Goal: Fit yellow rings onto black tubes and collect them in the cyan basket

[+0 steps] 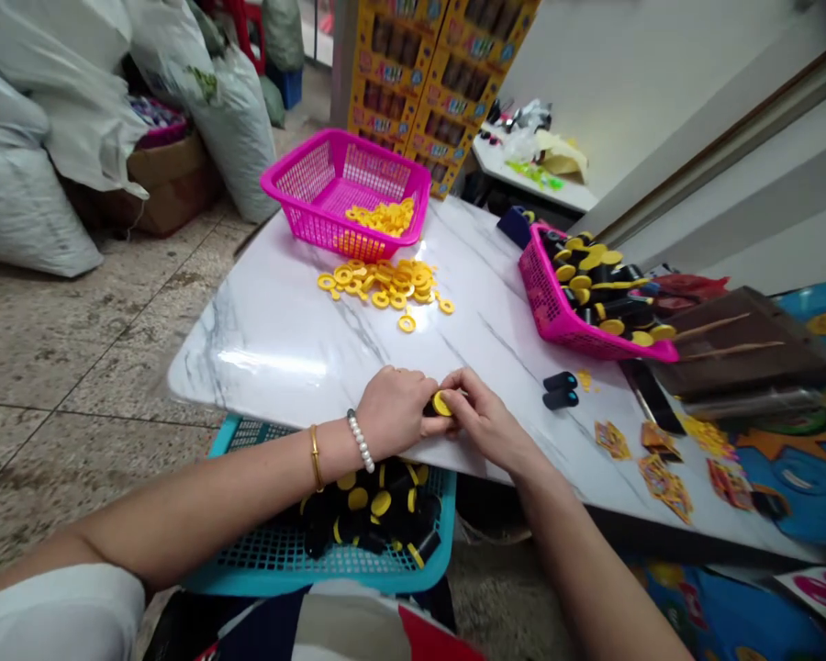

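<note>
My left hand [394, 411] is closed around a small black cylinder with a yellow cap [442, 404], just over the table's front edge. The fingers of my right hand [483, 419] are closed on the cap end of the same cylinder. Loose yellow ring-shaped pieces [385, 283] lie in a pile farther back on the table. Two black cylinders [560, 390] rest to the right of my right hand. Below the table edge, a teal basket [446, 542] holds many black cylinders with yellow caps, partly hidden by my left forearm.
A pink basket [295, 218] with yellow pieces stands at the back of the white table [282, 340]. Another pink basket [542, 303], heaped with capped cylinders, is at the right. Small packets [664, 487] lie at the right front. Stacked yellow boxes [419, 92] and white sacks [20, 184] stand beyond.
</note>
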Demonstrator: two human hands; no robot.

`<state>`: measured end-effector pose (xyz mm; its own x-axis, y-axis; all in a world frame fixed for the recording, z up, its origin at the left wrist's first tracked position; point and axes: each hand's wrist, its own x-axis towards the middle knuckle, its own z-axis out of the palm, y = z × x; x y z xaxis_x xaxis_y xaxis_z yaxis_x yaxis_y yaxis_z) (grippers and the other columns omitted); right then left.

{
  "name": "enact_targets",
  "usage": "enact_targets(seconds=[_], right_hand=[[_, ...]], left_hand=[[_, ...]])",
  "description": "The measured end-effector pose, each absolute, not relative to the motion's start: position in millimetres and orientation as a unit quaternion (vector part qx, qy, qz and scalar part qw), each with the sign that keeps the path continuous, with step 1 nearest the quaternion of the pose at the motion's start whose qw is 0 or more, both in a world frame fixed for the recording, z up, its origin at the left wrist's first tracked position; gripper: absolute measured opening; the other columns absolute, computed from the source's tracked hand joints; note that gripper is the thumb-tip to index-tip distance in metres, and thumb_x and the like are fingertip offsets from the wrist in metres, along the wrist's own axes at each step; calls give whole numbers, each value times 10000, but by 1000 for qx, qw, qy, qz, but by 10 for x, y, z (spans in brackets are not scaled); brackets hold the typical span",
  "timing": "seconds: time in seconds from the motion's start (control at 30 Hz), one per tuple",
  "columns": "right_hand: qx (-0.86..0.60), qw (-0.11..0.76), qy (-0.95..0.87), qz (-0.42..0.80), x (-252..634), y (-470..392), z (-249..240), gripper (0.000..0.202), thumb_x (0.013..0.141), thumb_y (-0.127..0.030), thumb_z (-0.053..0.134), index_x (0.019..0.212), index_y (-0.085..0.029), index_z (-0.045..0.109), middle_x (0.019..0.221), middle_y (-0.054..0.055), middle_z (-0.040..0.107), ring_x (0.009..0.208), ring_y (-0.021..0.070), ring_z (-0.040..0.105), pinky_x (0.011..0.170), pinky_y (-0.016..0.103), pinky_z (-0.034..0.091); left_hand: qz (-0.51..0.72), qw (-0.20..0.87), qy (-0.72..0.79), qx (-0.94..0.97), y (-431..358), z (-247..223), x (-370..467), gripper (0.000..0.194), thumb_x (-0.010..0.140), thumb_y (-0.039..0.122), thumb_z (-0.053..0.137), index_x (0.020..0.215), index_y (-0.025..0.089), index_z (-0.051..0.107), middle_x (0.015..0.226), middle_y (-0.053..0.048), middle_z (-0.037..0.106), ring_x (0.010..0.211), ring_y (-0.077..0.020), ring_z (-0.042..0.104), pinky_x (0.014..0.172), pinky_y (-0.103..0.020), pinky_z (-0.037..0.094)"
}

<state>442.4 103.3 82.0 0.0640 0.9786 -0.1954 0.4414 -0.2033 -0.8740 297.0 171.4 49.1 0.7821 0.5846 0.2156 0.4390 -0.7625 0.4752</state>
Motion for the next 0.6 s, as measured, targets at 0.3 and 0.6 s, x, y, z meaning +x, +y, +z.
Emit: enact_targets(seconds=[0.3,0.6], right_hand=[[-656,280,-655,252,3813,335,622,150,739,-197,618,797,-204,480,624,-50,472,521,104,413,465,209,329],[-623,368,-662,194,3851,208,587,224,776,-316,674,951,-187,615,776,18,617,532,111,520,520,225,417]], left_hand=[[119,264,90,953,2047,813,2553,531,666,593,700,1002,187,643,888,-63,623,770,-202,594,687,-299,453],[183,170,253,935,2600,596,3081,88,837,218,551,834,162,618,921,-74,586,858,-195,578,786,-312,451]])
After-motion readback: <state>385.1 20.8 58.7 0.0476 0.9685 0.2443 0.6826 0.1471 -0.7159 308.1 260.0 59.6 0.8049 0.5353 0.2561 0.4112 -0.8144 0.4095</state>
